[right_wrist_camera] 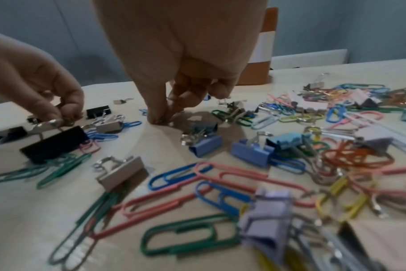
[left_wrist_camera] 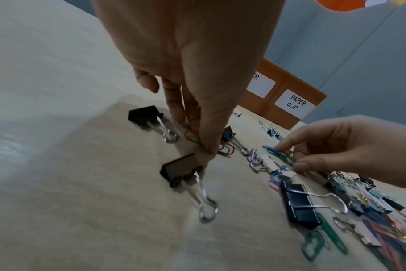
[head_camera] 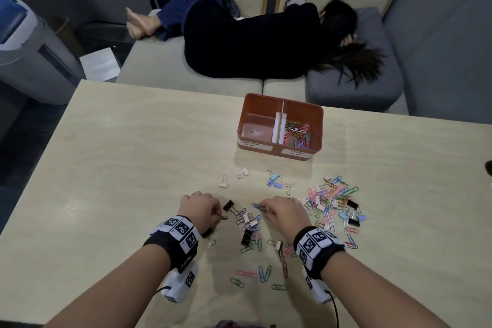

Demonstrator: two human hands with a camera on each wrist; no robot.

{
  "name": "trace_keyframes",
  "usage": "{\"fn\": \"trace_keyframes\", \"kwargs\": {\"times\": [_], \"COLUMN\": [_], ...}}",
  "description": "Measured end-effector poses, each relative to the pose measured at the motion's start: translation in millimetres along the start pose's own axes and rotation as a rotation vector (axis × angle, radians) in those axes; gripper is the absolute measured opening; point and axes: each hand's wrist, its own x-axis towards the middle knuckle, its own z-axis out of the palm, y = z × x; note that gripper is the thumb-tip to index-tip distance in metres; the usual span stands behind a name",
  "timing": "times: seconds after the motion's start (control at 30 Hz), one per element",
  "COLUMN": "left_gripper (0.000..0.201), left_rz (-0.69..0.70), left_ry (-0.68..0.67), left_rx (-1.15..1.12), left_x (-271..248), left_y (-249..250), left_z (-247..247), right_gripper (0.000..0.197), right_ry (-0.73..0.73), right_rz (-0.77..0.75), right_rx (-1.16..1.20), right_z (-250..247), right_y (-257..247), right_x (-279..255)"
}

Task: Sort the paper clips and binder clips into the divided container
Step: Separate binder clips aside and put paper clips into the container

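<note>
An orange divided container (head_camera: 277,148) stands at the table's far middle; its right half, labelled PAPER CLIP, holds coloured paper clips (head_camera: 296,132), and the BINDER CLIP half holds only a small round thing. My left hand (head_camera: 218,217) pinches orange and green paper clips (left_wrist_camera: 190,136) against the table, between two black binder clips (left_wrist_camera: 144,114) (left_wrist_camera: 181,169). My right hand (head_camera: 262,207) pinches blue and green paper clips (left_wrist_camera: 275,151) low over the table. A mixed pile (head_camera: 332,202) of paper clips and binder clips lies to its right.
Pastel binder clips (head_camera: 223,181) (head_camera: 274,181) lie between my hands and the container. Loose paper clips (head_camera: 263,273) lie near my wrists. Beyond the table's far edge a person (head_camera: 253,42) lies on a sofa. A grey appliance (head_camera: 29,48) stands at far left.
</note>
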Motion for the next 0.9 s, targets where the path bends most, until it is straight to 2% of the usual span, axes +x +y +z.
{"fn": "trace_keyframes", "kwargs": {"times": [0.1,0.23,0.33,0.5,0.7,0.9], "left_gripper": [0.005,0.005,0.017,0.028,0.019,0.016], "left_rz": [0.015,0.048,0.100,0.079,0.014,0.062], "left_ry": [-0.014,0.009,0.020,0.049,0.065,0.028], "left_rx": [-0.056,-0.200,-0.239,-0.127,-0.022,0.140], "left_x": [-1,-3,-1,6,13,20], "left_y": [-1,4,17,41,41,44], "left_z": [-1,-4,-3,2,-1,-9], "right_gripper": [0.025,0.026,0.023,0.013,0.011,0.016], "right_ry": [0.012,-0.019,-0.011,0.015,-0.029,-0.054], "right_rz": [0.048,0.032,0.043,0.104,0.082,0.050], "right_rx": [0.011,0.021,-0.004,-0.015,-0.005,0.036], "right_z": [-5,-7,-5,-4,-4,-10], "right_y": [7,5,-3,-9,-6,-6], "right_x": [-1,-2,1,10,16,17]}}
